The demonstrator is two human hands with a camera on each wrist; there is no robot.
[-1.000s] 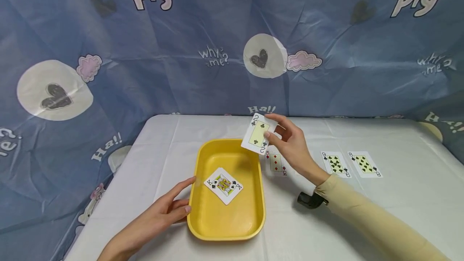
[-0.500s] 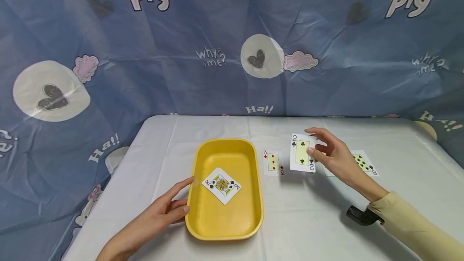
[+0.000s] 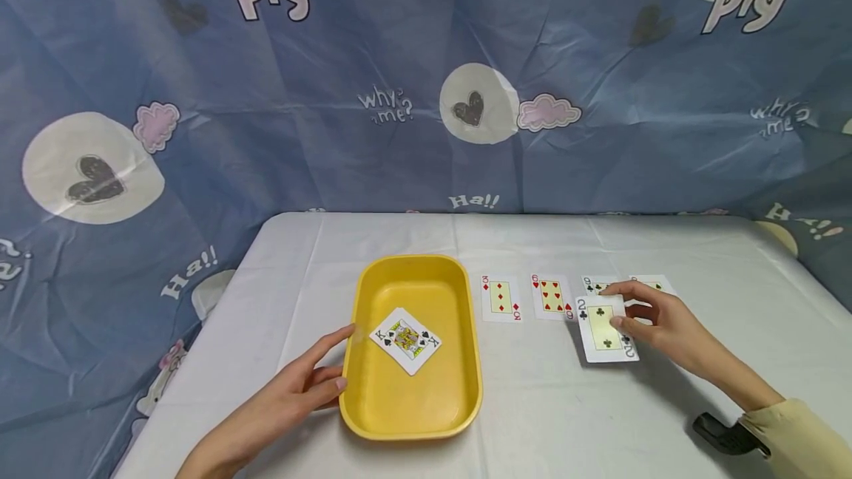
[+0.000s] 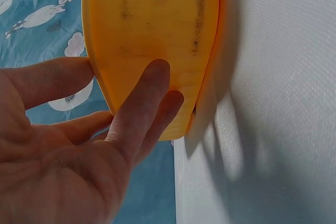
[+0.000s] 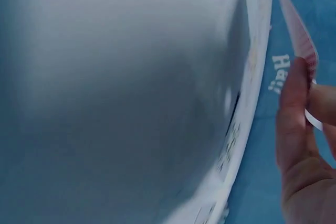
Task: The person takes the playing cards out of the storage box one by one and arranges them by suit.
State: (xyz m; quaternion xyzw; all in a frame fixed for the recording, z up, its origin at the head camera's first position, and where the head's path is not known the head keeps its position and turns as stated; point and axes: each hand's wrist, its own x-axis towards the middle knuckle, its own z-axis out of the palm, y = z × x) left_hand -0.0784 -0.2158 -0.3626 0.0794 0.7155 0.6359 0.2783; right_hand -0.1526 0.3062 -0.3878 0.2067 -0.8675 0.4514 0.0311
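Note:
My right hand (image 3: 655,316) pinches a two of clubs (image 3: 604,329) by its right edge, holding it face up just above the table, in front of a row of face-up cards. In the right wrist view the same two of clubs (image 5: 298,30) shows edge-on beside my thumb. A yellow tray (image 3: 466,390) sits left of centre with a king of spades (image 3: 407,340) lying in it. My left hand (image 3: 302,390) rests against the tray's left rim with straight fingers; the left wrist view shows those fingers (image 4: 142,103) flat on the tray's outer wall (image 4: 152,30).
On the white tablecloth (image 3: 532,420) lie a three of diamonds (image 3: 501,297), a red nine (image 3: 552,296) and two club cards partly hidden behind my right hand. A blue printed cloth (image 3: 399,80) hangs behind and drapes left of the table.
My right hand carried the two of clubs from above the tray's far corner rightwards and down, past the row of cards. The left hand and tray stayed put.

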